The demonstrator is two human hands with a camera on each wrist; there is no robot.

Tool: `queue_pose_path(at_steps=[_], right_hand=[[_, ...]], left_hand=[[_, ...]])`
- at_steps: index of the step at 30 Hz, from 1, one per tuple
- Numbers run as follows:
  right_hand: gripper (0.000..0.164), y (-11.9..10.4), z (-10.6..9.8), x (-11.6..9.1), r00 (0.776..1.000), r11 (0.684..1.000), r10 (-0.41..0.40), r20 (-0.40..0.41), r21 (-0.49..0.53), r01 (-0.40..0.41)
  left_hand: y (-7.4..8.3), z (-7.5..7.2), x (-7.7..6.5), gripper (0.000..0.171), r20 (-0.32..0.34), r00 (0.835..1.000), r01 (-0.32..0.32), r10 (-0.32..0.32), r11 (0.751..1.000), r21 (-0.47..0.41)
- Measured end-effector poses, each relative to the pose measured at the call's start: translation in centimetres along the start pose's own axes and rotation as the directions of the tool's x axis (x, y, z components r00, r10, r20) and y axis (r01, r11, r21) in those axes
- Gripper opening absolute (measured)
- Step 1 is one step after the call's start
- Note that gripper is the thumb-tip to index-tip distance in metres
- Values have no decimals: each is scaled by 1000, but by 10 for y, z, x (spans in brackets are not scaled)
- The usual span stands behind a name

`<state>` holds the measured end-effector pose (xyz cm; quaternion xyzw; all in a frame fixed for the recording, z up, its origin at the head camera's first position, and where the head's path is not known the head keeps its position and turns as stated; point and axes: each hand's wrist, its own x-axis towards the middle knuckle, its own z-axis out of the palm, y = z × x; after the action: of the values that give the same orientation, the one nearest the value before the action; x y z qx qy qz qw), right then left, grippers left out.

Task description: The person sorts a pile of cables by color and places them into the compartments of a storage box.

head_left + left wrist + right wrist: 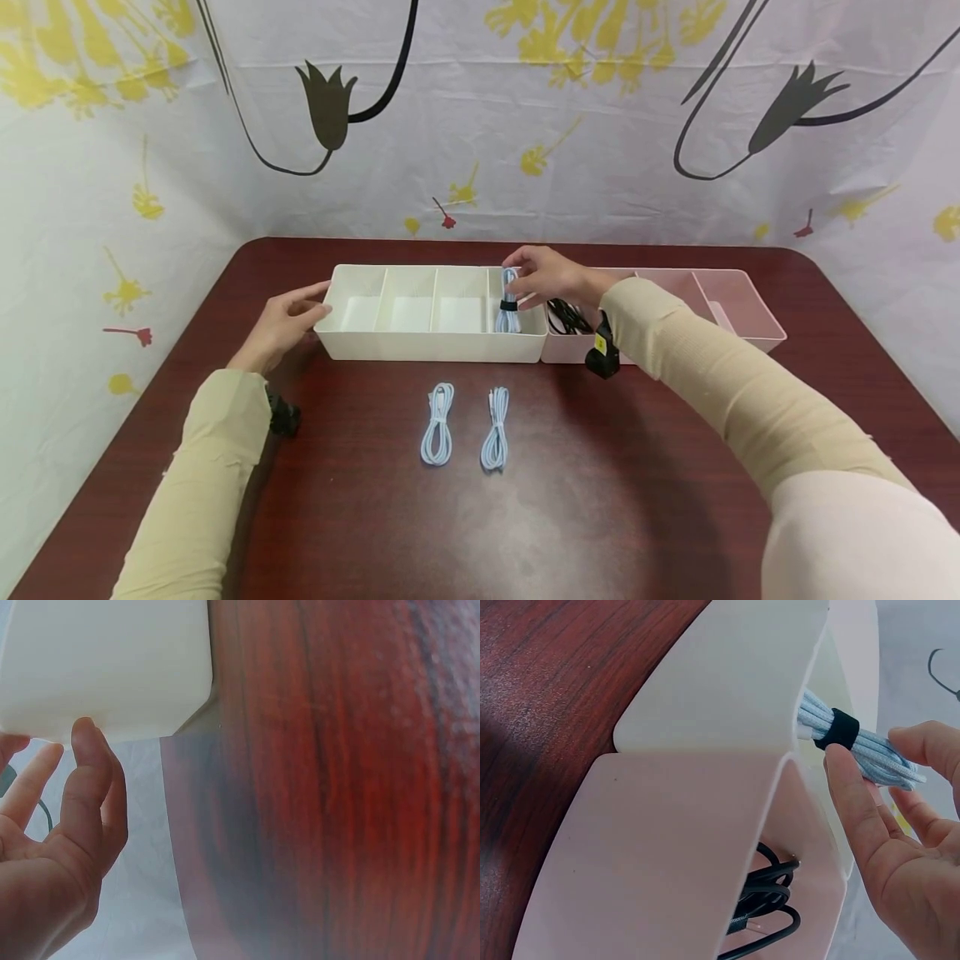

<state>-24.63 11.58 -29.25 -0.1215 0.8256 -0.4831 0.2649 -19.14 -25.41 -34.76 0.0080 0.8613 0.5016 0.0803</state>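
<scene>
My right hand (553,277) pinches a coiled light-blue cable (874,754) between thumb and fingers. A black strap (838,730) binds this cable, and its lower end dips into the rightmost compartment of the white divided box (431,347). My left hand (279,328) rests its fingertips against the box's left end, fingers loosely extended in the left wrist view. Two more coiled light-blue cables, a left one (437,425) and a right one (494,429), lie side by side on the table in front of the box.
A pink divided box (738,304) stands end to end with the white one on the right. Black cable (769,889) lies in its leftmost compartment. Behind the dark red wooden table (360,517) hangs a white patterned cloth (420,167).
</scene>
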Motion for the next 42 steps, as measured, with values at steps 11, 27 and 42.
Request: queue_pose_path(at_steps=[11,27,42], right_hand=[[40,-1,5,1,1000,999,16,19,-39,-16],[38,1,15,4,998,998,10,56,-56,-7],[31,3,25,3,1000,992,11,4,-126,-11]], left_hand=[[0,-1,0,54,-3,1000,6,-6,1000,7],[-2,-1,1,54,-2,1000,6,-6,1000,-2],[-1,1,1,54,-7,1000,24,-24,999,-29]])
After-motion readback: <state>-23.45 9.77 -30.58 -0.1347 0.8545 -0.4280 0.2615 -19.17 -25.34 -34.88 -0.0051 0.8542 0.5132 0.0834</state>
